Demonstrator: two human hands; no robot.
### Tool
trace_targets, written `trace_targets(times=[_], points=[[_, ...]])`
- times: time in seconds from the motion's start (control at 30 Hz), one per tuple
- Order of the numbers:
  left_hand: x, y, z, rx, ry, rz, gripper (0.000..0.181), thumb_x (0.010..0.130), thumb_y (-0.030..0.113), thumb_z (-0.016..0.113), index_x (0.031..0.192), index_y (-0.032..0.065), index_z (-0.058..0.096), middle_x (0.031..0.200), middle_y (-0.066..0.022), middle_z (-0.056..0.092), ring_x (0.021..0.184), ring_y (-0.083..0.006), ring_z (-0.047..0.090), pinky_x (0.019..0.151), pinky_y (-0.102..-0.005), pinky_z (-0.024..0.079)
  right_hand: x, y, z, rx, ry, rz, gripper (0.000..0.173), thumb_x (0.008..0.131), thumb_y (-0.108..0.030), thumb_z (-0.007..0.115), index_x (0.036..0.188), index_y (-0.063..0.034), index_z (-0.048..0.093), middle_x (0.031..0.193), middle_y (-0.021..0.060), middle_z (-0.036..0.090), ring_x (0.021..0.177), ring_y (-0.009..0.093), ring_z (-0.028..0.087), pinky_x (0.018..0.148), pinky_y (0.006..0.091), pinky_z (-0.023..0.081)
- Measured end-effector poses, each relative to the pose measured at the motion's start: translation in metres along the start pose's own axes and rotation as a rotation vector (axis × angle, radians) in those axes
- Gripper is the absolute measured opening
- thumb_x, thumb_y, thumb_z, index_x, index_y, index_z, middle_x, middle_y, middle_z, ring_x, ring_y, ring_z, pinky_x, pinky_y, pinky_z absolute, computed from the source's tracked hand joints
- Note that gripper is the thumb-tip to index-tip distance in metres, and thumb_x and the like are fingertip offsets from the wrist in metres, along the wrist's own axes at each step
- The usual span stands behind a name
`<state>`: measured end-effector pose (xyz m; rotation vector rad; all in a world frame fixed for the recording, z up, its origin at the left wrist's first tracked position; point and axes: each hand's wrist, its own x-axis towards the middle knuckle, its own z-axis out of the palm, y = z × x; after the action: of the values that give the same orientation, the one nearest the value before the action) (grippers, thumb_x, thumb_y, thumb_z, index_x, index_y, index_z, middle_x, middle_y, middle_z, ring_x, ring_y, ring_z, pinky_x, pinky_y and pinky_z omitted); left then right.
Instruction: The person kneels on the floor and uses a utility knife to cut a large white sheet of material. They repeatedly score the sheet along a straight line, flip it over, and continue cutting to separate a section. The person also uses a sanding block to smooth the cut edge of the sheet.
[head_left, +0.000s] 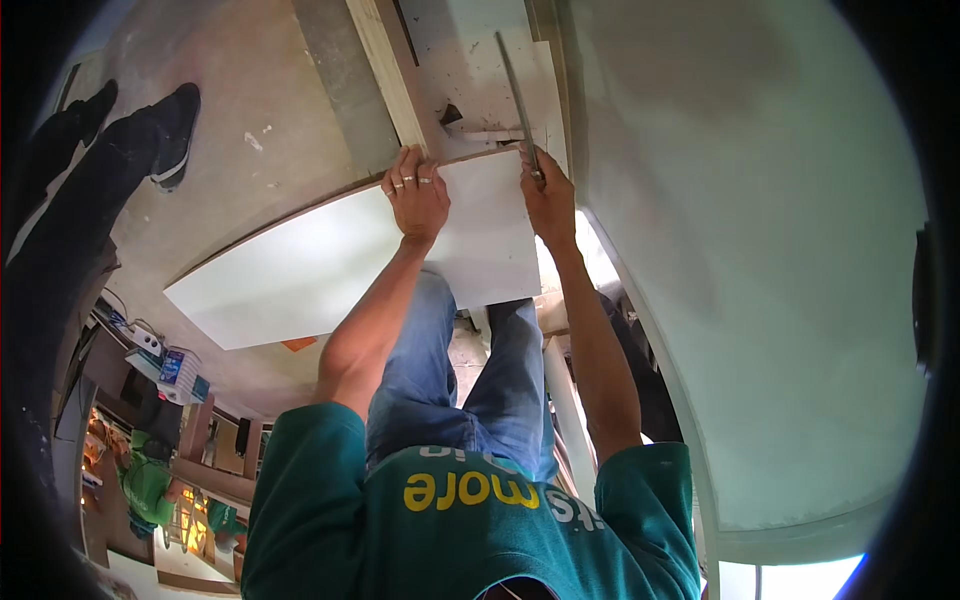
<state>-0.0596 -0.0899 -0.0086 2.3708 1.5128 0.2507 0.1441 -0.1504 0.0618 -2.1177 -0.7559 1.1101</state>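
A white laminated board (337, 247) with a brown far edge lies slanting across in front of me, above my knees. My left hand (418, 191) has its fingers, several with rings, hooked over that far edge beside a pale wooden batten (386, 71). At the board's right end, my right hand (547, 196) grips a long, narrow metal tool (514, 90), perhaps a file. Its bar points away from me, past the board's corner. The handle end is mostly covered by my fingers.
Wood scraps (487, 136) and debris lie on a pale panel (465, 67) beyond the board. A wall (742, 247) rises close on my right. Another person's legs (112, 172) are at the left. Further back, a person in green (146, 480) is near wooden frames.
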Motion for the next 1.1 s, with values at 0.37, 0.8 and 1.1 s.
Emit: trace_targets(times=[0.37, 0.8, 1.1], points=[[-0.004, -0.002, 0.001, -0.028, -0.011, -0.011, 0.018, 0.093, 0.015, 0.055, 0.111, 0.0153, 0.059, 0.139, -0.0068, 0.050, 0.137, -0.0269, 0.041, 0.105, -0.0480, 0.030, -0.037, -0.013, -0.027, -0.483, -0.172, 0.023, 0.055, 0.098, -0.020, 0.053, 0.150, -0.0092, 0.038, 0.084, 0.0238, 0.068, 0.072, 0.038, 0.067, 0.068, 0.0472, 0.054], [-0.003, -0.003, 0.000, 0.017, -0.024, -0.007, 0.019, 0.090, 0.013, 0.061, 0.109, 0.0140, 0.059, 0.135, -0.0082, 0.051, 0.136, -0.0267, 0.042, 0.108, -0.0490, 0.029, -0.033, -0.016, -0.006, -0.552, -0.224, 0.118, 0.062, 0.094, -0.014, 0.055, 0.151, -0.0099, 0.034, 0.086, 0.0231, 0.068, 0.080, 0.041, 0.068, 0.073, 0.0507, 0.055], [0.000, -0.002, 0.001, 0.005, -0.026, 0.016, 0.019, 0.095, 0.016, 0.054, 0.113, 0.0136, 0.058, 0.139, -0.0077, 0.050, 0.137, -0.0279, 0.040, 0.107, -0.0500, 0.030, -0.044, -0.014, 0.000, -0.458, -0.208, 0.167, 0.058, 0.094, -0.018, 0.053, 0.149, -0.0067, 0.038, 0.079, 0.0236, 0.066, 0.076, 0.040, 0.068, 0.073, 0.0506, 0.055]])
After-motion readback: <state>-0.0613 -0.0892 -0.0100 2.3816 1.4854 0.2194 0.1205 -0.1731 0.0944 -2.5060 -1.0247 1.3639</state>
